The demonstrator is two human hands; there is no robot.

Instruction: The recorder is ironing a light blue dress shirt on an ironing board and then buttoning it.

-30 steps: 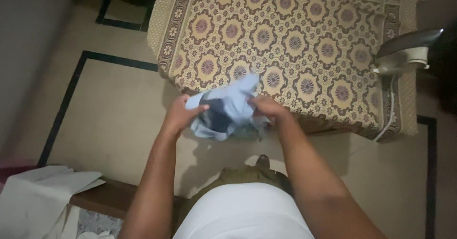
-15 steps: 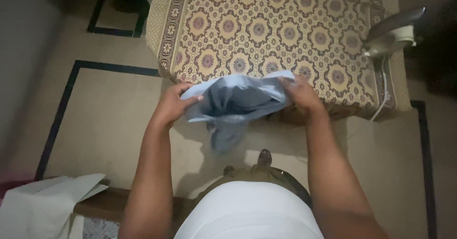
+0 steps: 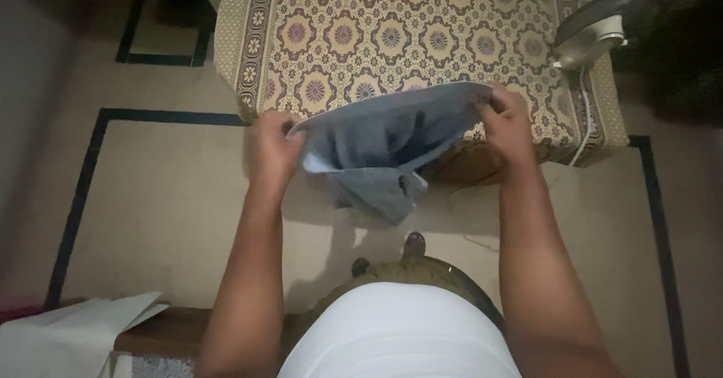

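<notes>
Blue-grey garment (image 3: 384,148) hangs stretched between my hands just before the near edge of the table (image 3: 422,32): my left hand (image 3: 275,148) and right hand (image 3: 508,122) each grip a corner. An iron (image 3: 591,28) stands at the table's right edge.

A patterned floral cloth (image 3: 422,32) covers the table. A clothes iron (image 3: 591,28) stands at its right edge, white cord (image 3: 584,122) hanging. White fabric (image 3: 68,336) lies lower left on a wooden bench (image 3: 162,331).
</notes>
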